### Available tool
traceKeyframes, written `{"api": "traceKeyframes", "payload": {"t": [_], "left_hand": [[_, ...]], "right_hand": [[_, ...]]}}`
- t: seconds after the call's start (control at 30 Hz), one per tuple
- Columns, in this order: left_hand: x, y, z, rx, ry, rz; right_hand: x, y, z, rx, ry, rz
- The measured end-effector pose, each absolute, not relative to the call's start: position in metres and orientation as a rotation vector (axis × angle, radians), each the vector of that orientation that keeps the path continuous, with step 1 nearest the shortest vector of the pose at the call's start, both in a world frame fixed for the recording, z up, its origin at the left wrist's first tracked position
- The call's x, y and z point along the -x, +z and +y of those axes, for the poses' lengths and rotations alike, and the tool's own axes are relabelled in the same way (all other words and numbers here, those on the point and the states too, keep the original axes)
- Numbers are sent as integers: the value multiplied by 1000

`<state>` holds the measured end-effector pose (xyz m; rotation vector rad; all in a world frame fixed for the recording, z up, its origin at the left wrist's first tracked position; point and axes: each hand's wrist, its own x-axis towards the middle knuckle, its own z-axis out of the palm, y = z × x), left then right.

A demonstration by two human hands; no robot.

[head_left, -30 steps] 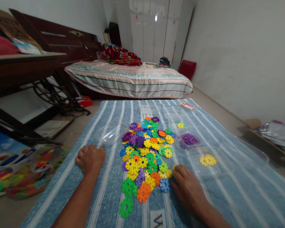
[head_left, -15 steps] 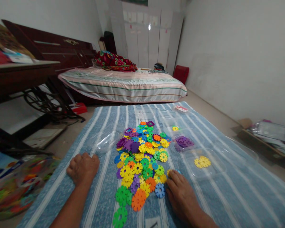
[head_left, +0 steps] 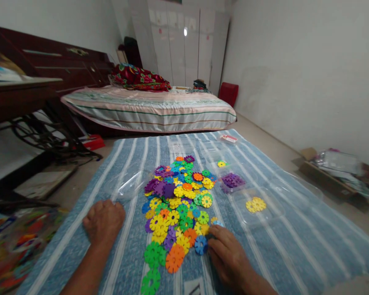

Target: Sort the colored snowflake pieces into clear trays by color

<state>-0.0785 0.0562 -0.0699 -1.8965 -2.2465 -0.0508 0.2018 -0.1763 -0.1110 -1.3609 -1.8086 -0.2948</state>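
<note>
A heap of flower-shaped plastic snap discs [head_left: 174,217] in yellow, green, blue, orange and purple spreads over a blue striped cloth [head_left: 119,262]. Left of the heap, my left hand [head_left: 104,221] rests on the cloth with its fingers curled in, and nothing shows in it. At the heap's lower right edge, the bent fingers of my right hand [head_left: 226,252] are held together. A blue disc [head_left: 201,245] and a pale blue disc [head_left: 218,223] lie at its fingertips. What is under those fingers is hidden.
Clear plastic trays stand right of the heap: one holds purple pieces [head_left: 233,180], another yellow discs [head_left: 256,204]. A clear lid [head_left: 130,184] lies to the left. Beyond are a bed [head_left: 160,110], a treadle table [head_left: 24,94] and a cardboard box [head_left: 335,180].
The view has swung slightly right, so everything appears shifted left. My right fingers have drawn a little closer to the discs at the heap's edge. My left hand stays put.
</note>
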Motion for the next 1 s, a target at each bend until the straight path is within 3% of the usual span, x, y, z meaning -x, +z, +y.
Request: {"api": "traceKeyframes", "payload": {"t": [0.27, 0.5, 0.77, 1.0], "left_hand": [[80, -65, 58, 1932, -55, -2304], [85, -65, 61, 1942, -25, -2321], [88, -66, 64, 1936, -55, -2335], [85, -59, 62, 1948, -3, -2327]], "right_hand": [[-271, -49, -181, 1562, -503, -1625], [-373, -47, -181, 2134, -745, -1526], [-437, -44, -189, 3023, -231, -1373], [-438, -43, -159, 2972, 0, -1290]]}}
